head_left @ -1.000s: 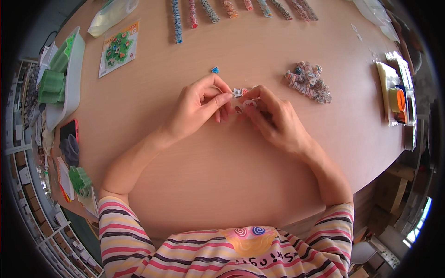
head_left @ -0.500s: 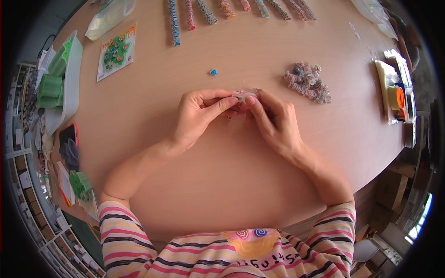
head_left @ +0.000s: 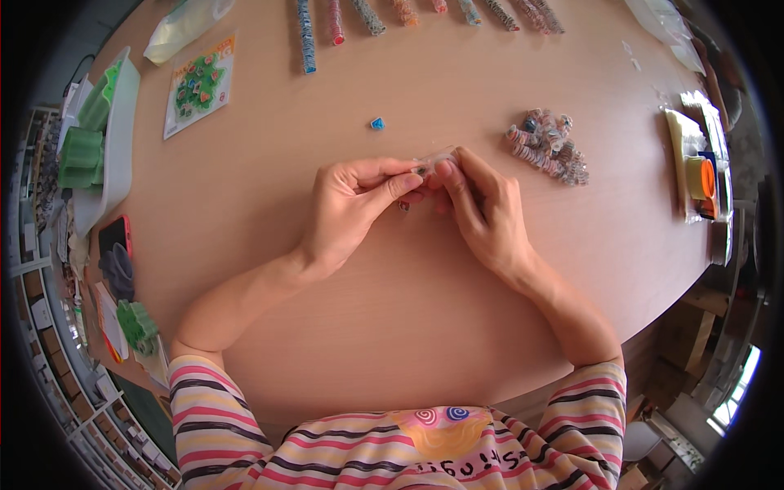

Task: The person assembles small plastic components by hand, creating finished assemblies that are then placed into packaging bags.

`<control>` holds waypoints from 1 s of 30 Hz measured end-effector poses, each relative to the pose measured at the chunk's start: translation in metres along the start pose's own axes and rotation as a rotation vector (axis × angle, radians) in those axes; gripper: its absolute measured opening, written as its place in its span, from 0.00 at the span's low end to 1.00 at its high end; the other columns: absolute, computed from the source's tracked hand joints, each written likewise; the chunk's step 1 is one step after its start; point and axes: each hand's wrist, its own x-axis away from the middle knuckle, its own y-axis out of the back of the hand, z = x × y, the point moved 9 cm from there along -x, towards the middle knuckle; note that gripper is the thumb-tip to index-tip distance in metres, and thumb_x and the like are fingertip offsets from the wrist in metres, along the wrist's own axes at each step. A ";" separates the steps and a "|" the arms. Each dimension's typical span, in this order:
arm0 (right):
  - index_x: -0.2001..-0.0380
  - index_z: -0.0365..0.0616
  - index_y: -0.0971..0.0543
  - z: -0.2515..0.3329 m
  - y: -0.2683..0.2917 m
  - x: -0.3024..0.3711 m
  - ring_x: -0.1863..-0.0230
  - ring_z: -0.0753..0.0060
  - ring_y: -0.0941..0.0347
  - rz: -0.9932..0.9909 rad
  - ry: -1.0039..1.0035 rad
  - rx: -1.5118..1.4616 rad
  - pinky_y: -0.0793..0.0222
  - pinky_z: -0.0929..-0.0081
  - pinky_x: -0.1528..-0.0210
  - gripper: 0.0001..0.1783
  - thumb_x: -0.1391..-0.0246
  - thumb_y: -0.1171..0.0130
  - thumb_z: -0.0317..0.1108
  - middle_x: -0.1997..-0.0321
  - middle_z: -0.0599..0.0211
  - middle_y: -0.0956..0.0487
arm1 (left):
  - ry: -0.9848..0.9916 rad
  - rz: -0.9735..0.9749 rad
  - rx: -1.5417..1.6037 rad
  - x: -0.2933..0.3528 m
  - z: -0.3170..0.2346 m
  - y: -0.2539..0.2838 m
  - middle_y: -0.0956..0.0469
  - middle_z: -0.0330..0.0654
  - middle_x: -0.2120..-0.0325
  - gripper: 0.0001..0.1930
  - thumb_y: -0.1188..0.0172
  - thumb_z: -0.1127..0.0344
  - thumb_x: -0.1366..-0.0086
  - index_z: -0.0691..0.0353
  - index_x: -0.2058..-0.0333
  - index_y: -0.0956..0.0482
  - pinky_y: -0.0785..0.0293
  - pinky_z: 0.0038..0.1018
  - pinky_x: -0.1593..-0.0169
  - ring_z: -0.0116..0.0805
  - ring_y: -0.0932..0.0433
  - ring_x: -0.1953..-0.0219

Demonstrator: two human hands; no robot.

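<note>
My left hand (head_left: pixel 351 206) and my right hand (head_left: pixel 482 206) meet at the middle of a round wooden table (head_left: pixel 408 310). Both pinch a small clear plastic strip with tiny coloured pieces (head_left: pixel 429 162) between thumbs and forefingers. The fingertips hide most of it. A small dark piece (head_left: pixel 403 206) lies on the table just under my left fingers. A tiny blue piece (head_left: pixel 376 123) sits apart, beyond my left hand.
A heap of filled little bags (head_left: pixel 549 147) lies right of my hands. Long bead strips (head_left: pixel 307 37) line the far edge, a printed card (head_left: pixel 198 83) at far left. A white bin with green trays (head_left: pixel 102 139), a phone (head_left: pixel 114 237) and orange tape (head_left: pixel 701 178) border the sides.
Both hands lifted the small pieces off the table and drew together, now pinching the clear strip between them. The loose pieces that lay by the fingertips are no longer on the table.
</note>
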 end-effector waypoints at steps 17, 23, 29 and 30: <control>0.70 0.39 0.28 0.016 -0.005 0.000 0.79 0.61 0.24 0.077 0.149 0.130 0.32 0.68 0.76 0.11 0.33 0.49 0.32 0.77 0.59 0.20 | -0.040 0.000 -0.075 -0.001 -0.006 -0.004 0.15 0.43 0.66 0.09 0.43 0.72 0.31 0.71 0.57 0.18 0.23 0.21 0.60 0.26 0.17 0.63; 0.69 0.38 0.26 0.003 -0.003 0.002 0.78 0.69 0.25 0.140 0.016 -0.019 0.32 0.71 0.75 0.14 0.31 0.52 0.35 0.78 0.62 0.21 | 0.005 0.040 -0.027 0.000 -0.010 -0.002 0.15 0.45 0.66 0.09 0.42 0.71 0.31 0.71 0.57 0.18 0.23 0.21 0.60 0.28 0.17 0.62; 0.61 0.36 0.20 -0.003 0.009 0.008 0.77 0.83 0.34 0.030 -0.054 -0.198 0.36 0.79 0.75 0.16 0.31 0.50 0.38 0.76 0.68 0.23 | 0.016 -0.046 -0.456 -0.019 -0.039 0.044 0.16 0.39 0.70 0.06 0.39 0.72 0.34 0.66 0.61 0.16 0.24 0.20 0.61 0.26 0.18 0.66; 0.59 0.36 0.20 0.000 0.012 0.007 0.77 0.84 0.35 0.011 0.018 -0.149 0.36 0.81 0.74 0.15 0.32 0.49 0.37 0.74 0.69 0.22 | -0.074 -0.029 -0.670 -0.025 -0.050 0.056 0.16 0.37 0.71 0.06 0.37 0.71 0.36 0.66 0.64 0.15 0.26 0.19 0.63 0.24 0.19 0.68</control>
